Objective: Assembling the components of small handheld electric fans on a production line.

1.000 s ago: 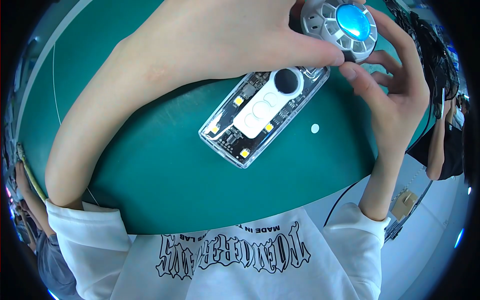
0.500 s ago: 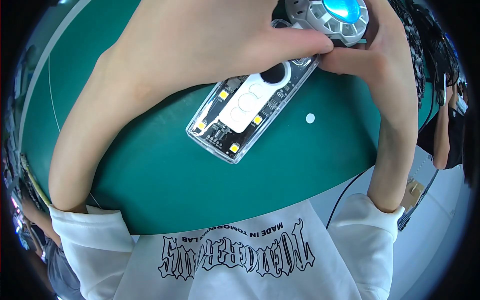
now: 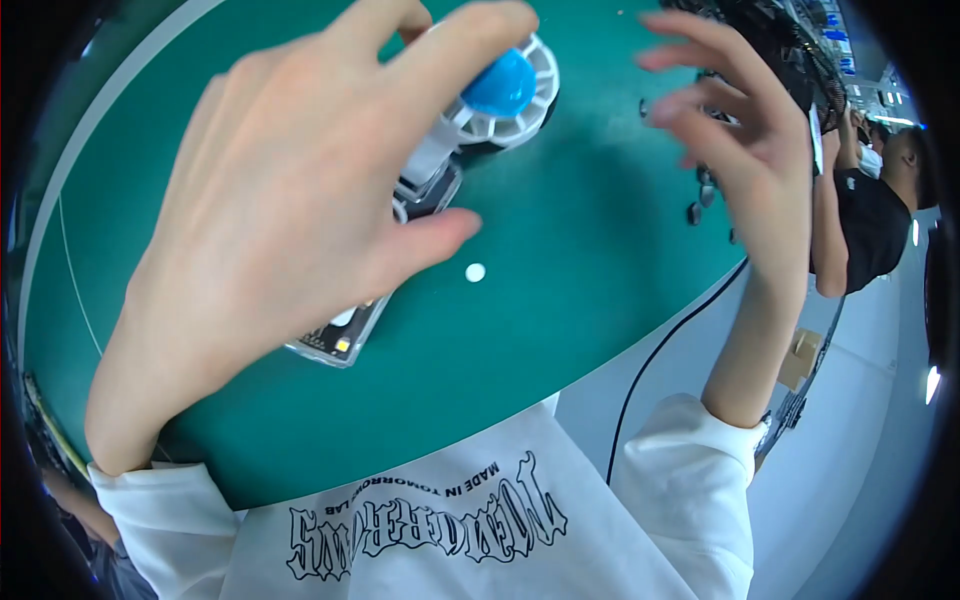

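A device with a clear casing (image 3: 362, 335) lies on the green table, its circuit board and a lit yellowish square showing. Its far end joins a round white spoked head (image 3: 540, 85) with a blue dome (image 3: 503, 88) in the middle. Over this device stretches my left hand (image 3: 290, 190), index finger across the head's far edge and thumb spread apart above the table. The palm hides much of the casing. My right hand (image 3: 745, 120) is raised on the right, fingers apart and slightly blurred, holding nothing, near several small black pieces (image 3: 695, 212).
A small white disc (image 3: 475, 272) lies on the green table (image 3: 540, 320) near my left thumb. A dark tangled pile (image 3: 790, 50) lies at the far right. Below the table edge hangs a black cable (image 3: 640, 370). Another person in black (image 3: 872, 225) is off to the right.
My right hand has let go of the device and drawn away to the right. The casing and white disc appear further left in view. My left hand has opened out over the device.
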`<state>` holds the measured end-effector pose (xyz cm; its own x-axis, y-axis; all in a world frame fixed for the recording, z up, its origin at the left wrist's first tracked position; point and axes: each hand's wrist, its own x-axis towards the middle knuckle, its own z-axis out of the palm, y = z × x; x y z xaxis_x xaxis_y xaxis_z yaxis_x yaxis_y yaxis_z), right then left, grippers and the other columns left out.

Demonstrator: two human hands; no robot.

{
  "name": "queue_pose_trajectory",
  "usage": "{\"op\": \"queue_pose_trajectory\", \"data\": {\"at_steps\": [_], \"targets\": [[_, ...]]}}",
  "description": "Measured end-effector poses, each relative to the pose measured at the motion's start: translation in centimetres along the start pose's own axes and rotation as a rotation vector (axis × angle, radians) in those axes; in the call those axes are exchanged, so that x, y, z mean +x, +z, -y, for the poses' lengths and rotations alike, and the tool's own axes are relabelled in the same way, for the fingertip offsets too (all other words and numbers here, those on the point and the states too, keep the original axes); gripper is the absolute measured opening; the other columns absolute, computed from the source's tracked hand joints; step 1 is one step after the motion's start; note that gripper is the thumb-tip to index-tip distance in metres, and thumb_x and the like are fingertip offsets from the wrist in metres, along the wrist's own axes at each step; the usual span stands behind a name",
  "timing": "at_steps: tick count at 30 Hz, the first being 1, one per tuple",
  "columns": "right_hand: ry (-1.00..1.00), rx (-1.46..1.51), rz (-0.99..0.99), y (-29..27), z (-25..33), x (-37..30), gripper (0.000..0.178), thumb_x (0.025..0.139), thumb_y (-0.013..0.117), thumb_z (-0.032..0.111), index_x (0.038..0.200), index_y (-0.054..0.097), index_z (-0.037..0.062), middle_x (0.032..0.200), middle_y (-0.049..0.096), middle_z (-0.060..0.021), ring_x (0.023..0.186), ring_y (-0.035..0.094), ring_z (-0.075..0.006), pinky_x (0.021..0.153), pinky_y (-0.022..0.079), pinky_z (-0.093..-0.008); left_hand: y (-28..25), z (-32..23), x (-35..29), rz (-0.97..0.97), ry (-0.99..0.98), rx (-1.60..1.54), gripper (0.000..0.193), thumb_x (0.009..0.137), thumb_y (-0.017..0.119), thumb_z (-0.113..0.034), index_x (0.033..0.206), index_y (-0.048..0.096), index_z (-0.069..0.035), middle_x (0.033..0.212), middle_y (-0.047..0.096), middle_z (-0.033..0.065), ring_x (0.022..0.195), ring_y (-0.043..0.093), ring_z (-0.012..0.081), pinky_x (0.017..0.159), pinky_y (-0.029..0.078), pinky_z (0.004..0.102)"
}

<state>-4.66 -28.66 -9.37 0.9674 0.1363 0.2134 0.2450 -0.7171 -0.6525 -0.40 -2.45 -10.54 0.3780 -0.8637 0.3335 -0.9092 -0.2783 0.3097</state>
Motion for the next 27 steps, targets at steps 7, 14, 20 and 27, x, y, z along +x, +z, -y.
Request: {"op": "queue_pose_trajectory", "data": {"at_steps": [7,14,20,27], "targets": [[0.088,-0.491,-0.106,-3.1,-6.3,-1.7,0.023,0.085,0.070,0.006,0.108,0.074,0.0088,0.087,0.069,-0.0017,0.077,0.062,-0.0098,0.068,0.050,-0.0272,0.9,4.1,-6.0,0.086,0.068,0.419,0.075,0.070,0.076,-0.008,0.143,0.060,-0.018,0.136,0.064,0.0120,0.126,0.060,0.0342,0.112,0.043,0.0488],[-0.012,-0.639,0.020,-2.8,-9.6,-2.8,0.019,0.084,0.070,0.004,0.103,0.071,0.0028,0.083,0.063,-0.0040,0.071,0.056,-0.0119,0.062,0.043,-0.0270,4.1,3.6,-5.2,0.072,-0.023,0.179,0.078,0.069,0.078,-0.036,0.140,0.061,-0.011,0.134,0.066,0.0130,0.132,0.057,0.0373,0.121,0.026,0.0594],[-0.074,-0.751,0.043,-1.8,-9.9,-2.0,0.018,0.082,0.071,0.004,0.100,0.069,0.0019,0.081,0.062,-0.0075,0.067,0.053,-0.0158,0.061,0.044,-0.0304,4.3,5.0,-6.0,-0.001,-0.027,-0.058,0.073,0.071,0.079,-0.040,0.136,0.065,-0.009,0.129,0.068,0.0140,0.132,0.057,0.0382,0.122,0.026,0.0610],[-0.008,-0.780,0.080,-3.0,-9.0,-2.5,0.017,0.082,0.072,0.005,0.098,0.067,0.0021,0.080,0.062,-0.0080,0.067,0.055,-0.0170,0.061,0.044,-0.0307,4.2,7.4,-8.6,-0.042,-0.050,-0.087,0.071,0.071,0.079,-0.038,0.135,0.065,-0.009,0.129,0.068,0.0140,0.132,0.057,0.0382,0.122,0.026,0.0607]]}}
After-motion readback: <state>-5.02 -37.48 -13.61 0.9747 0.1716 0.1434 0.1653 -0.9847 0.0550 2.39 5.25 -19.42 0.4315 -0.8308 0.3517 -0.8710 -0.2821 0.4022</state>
